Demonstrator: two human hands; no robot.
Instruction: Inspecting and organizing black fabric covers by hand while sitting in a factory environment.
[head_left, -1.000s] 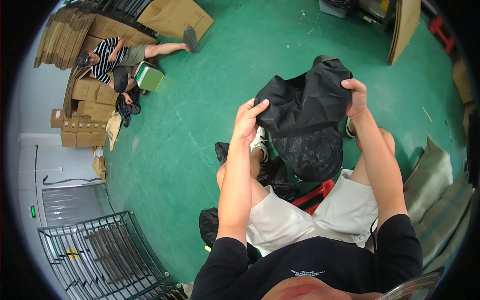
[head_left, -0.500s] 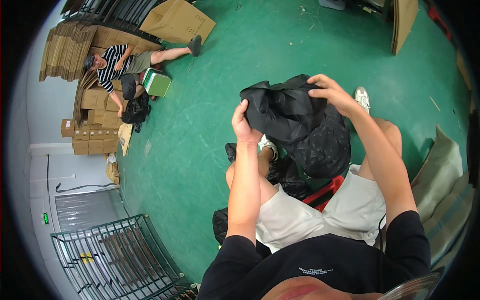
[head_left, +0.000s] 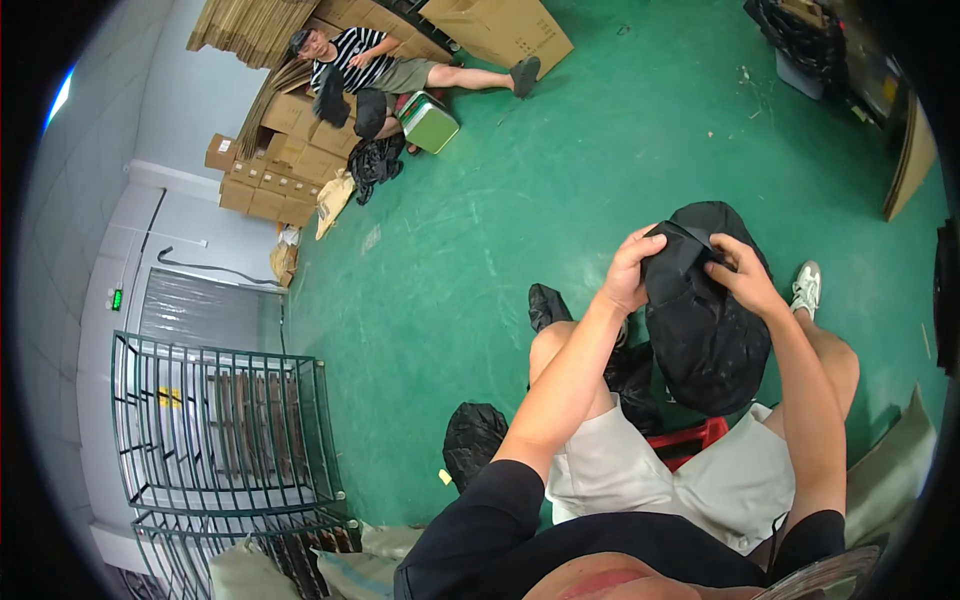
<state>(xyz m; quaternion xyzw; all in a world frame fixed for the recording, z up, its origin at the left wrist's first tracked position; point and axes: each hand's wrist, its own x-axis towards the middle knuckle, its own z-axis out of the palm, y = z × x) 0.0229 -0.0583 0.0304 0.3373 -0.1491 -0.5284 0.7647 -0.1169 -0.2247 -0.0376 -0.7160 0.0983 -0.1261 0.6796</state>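
Note:
My left hand (head_left: 632, 268) grips the left edge of a folded black cloth piece (head_left: 683, 262), thumb on top. My right hand (head_left: 745, 275) has its fingers bent on the right edge of the same cloth, which is raised between both hands. Directly beneath is a bulky, rounded black bundle (head_left: 712, 360) in front of my lap; where the cloth ends and the bundle begins is hard to tell. Another black bag (head_left: 630, 385) lies between my legs, beside a red plastic stool (head_left: 690, 440). The exact kind of the cloth article cannot be made out.
A black bag (head_left: 475, 440) stands on the floor at my left. Across the room, a seated person (head_left: 365, 70) handles black items near a green-and-white box (head_left: 430, 122) and stacked cartons (head_left: 290, 118). A green metal rack (head_left: 225, 430) stands at left, pale sacks (head_left: 890, 460) at right.
The view has swung left, so the scene sits further right. My hands have drawn closer together, and the cloth spread between them is now gathered and folded over the bundle.

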